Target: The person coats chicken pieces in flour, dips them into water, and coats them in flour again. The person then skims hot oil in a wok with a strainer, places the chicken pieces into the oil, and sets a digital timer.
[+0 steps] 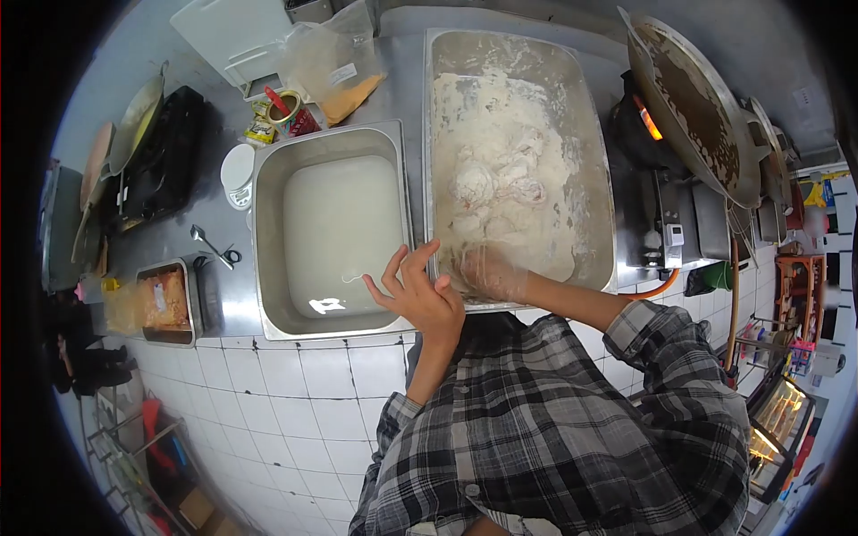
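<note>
Above the rims between two deep metal pans, my left hand (420, 290) hovers with its fingers apart and nothing in them. My right hand (492, 273), seemingly in a clear glove dusted with flour, is low in the near left corner of the flour pan (596, 170). Its fingers are smeared by motion, so its grip does not show. Beyond it, several flour-coated pieces that look like raw chicken (500, 183) lie heaped in white flour (559, 170). The left pan (268, 259) contains a cloudy whitish liquid (344, 223).
A large wok (688, 107) stands at the right beside a glowing flame (648, 118). Left of the pans are a white kitchen scale (238, 170), scissors (228, 256) and a tray of orange-coloured meat (165, 301). An open can (293, 116) and plastic bag (326, 58) stand behind.
</note>
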A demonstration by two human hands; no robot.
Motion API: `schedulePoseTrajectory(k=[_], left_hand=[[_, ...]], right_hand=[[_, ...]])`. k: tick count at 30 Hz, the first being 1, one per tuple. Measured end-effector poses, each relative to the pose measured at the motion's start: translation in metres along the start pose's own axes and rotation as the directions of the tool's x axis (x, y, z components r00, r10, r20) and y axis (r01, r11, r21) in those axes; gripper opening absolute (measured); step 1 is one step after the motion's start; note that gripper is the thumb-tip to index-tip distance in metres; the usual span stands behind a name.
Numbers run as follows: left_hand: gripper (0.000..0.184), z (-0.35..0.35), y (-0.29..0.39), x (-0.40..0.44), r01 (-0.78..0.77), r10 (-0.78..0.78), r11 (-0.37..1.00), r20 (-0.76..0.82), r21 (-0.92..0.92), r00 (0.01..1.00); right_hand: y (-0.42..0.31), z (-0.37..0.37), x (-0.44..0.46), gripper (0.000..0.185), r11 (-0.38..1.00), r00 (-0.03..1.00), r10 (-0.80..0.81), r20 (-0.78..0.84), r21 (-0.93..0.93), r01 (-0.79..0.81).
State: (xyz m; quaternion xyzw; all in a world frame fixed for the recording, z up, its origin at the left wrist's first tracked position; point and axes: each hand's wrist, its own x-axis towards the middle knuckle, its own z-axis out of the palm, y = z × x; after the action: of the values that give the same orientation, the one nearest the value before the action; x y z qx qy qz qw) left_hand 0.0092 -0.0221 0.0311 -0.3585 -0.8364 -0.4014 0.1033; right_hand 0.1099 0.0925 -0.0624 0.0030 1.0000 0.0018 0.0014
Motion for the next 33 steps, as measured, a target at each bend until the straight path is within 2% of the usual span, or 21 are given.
schedulePoseTrajectory(k=[2, 5, 8, 10, 12, 14, 16, 18, 19, 21, 22, 23, 24, 26, 27, 28, 31, 33], left_hand=[[0.052, 0.0, 0.0, 0.002, -0.005, 0.005, 1.0, 0.016, 0.024, 1.0], [0.052, 0.0, 0.0, 0.001, -0.008, 0.008, 1.0, 0.026, 0.021, 1.0], [0.051, -0.002, 0.001, 0.002, -0.019, 0.018, 1.0, 0.038, 0.025, 0.999], [0.05, -0.001, 0.002, 0.003, -0.01, 0.01, 1.0, 0.032, 0.02, 0.999], [0.05, -0.001, 0.001, 0.002, -0.019, 0.018, 0.999, 0.035, 0.041, 0.999], [0.05, 0.0, 0.0, 0.002, -0.012, 0.01, 0.999, 0.024, 0.045, 1.0], [0.049, -0.001, 0.0, 0.001, -0.011, 0.01, 0.999, 0.032, 0.034, 0.999], [0.049, -0.003, 0.001, 0.001, -0.019, 0.018, 0.999, 0.035, 0.048, 0.999], [0.048, -0.003, 0.001, 0.002, -0.022, 0.02, 0.999, 0.035, 0.048, 0.999], [0.046, -0.003, 0.001, 0.002, -0.03, 0.028, 0.998, 0.033, 0.056, 0.999], [0.046, -0.005, 0.002, 0.002, -0.032, 0.03, 0.998, 0.033, 0.058, 0.999], [0.045, -0.006, 0.003, 0.002, -0.031, 0.029, 0.997, 0.028, 0.064, 0.999], [0.044, -0.007, 0.003, 0.004, -0.027, 0.026, 0.997, 0.012, 0.073, 1.0], [0.035, -0.009, 0.001, -0.002, -0.011, 0.007, 0.998, 0.067, 0.058, 0.998], [0.031, -0.009, -0.003, -0.002, 0.006, -0.011, 0.998, 0.068, 0.067, 0.998], [0.031, -0.007, -0.005, -0.004, -0.007, 0.005, 0.999, 0.036, 0.053, 0.999], [0.03, 0.001, -0.009, -0.014, -0.012, 0.014, 0.995, -0.023, 0.102, 1.0], [0.028, 0.0, -0.014, -0.01, 0.022, -0.017, 0.993, -0.05, 0.115, 0.999]], right_hand=[[0.001, -0.003, -0.001, 0.022, 0.974, 0.993, 0.085, 0.078, 0.204, -0.099], [0.005, -0.022, -0.001, 0.019, 0.943, 0.974, 0.167, 0.151, 0.265, -0.203], [0.008, -0.017, 0.0, 0.017, 0.944, 0.986, 0.166, 0.018, 0.285, -0.164], [0.021, -0.027, 0.002, 0.017, 0.663, 0.938, 0.238, 0.254, 0.663, -0.348], [0.04, -0.044, 0.006, 0.018, 0.505, 0.926, 0.217, 0.31, 0.776, -0.378], [0.052, -0.052, -0.006, 0.021, 0.583, 0.964, 0.175, 0.198, 0.768, -0.264], [0.062, -0.051, -0.003, 0.028, 0.709, 0.968, 0.244, 0.064, 0.669, -0.223], [0.064, -0.033, 0.003, 0.036, 0.839, 0.982, 0.123, -0.146, 0.544, -0.024], [0.068, -0.015, 0.01, 0.041, 0.887, 0.963, -0.045, -0.267, 0.433, 0.162], [0.064, -0.007, 0.02, 0.049, 0.953, 0.976, -0.169, -0.139, 0.231, 0.198], [0.055, -0.008, 0.021, 0.052, 0.988, 0.993, -0.087, 0.085, 0.134, 0.076], [0.047, -0.007, 0.022, 0.056, 1.0, 0.956, 0.019, 0.291, 0.008, -0.022], [0.045, -0.009, 0.021, 0.059, 1.0, 0.931, 0.011, 0.364, -0.01, -0.008], [0.052, -0.028, 0.012, 0.06, 0.969, 0.956, 0.036, 0.292, 0.223, -0.104], [0.058, -0.039, 0.008, 0.056, 0.973, 0.959, -0.062, 0.276, 0.229, -0.003], [0.063, -0.028, -0.001, 0.047, 0.898, 0.993, -0.102, 0.055, 0.434, 0.069], [0.111, 0.071, -0.022, 0.035, 0.898, 0.875, -0.181, 0.449, 0.439, -0.04], [0.127, 0.063, 0.009, 0.035, 0.96, 0.86, -0.122, 0.495, 0.279, -0.024]])
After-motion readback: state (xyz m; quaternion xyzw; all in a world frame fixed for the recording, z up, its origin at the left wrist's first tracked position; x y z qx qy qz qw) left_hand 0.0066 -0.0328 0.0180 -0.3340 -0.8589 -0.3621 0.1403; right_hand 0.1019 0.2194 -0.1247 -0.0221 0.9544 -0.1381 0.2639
